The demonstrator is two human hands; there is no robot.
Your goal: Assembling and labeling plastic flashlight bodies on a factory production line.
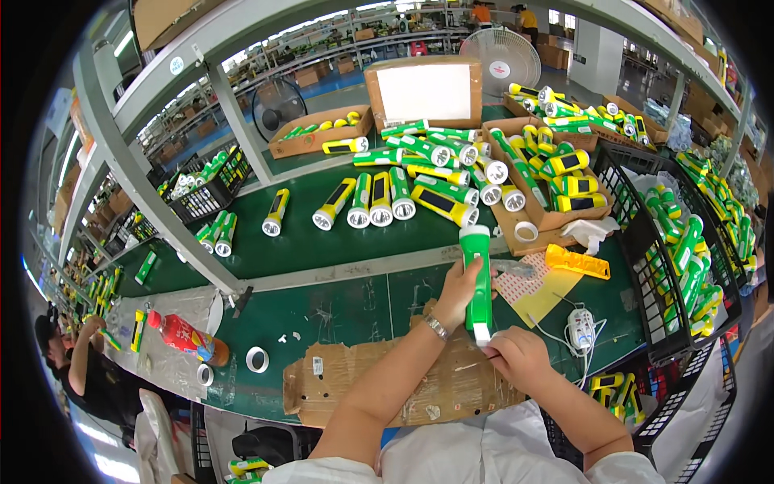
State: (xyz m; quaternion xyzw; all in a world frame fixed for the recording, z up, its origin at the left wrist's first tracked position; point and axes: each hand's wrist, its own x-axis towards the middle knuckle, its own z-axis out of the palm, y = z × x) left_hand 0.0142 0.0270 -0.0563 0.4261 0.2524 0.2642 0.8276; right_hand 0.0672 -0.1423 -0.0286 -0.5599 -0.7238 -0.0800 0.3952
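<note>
Above a flattened cardboard sheet (355,379), your right hand (522,356) pinches the white tail (481,333) of an upright-held green flashlight (480,290), your left hand (458,292) wraps its body, and more flashlights (380,198) crowd the green surface (322,248) before a fan (518,55).

You work in bright, mostly even white light, with a glowing tube (122,43) at upper left. Your bench (347,310) looks crisp; the shelf frame (203,50) bows toward the black rim, and the far background seems softer, perhaps unfocused.
</note>
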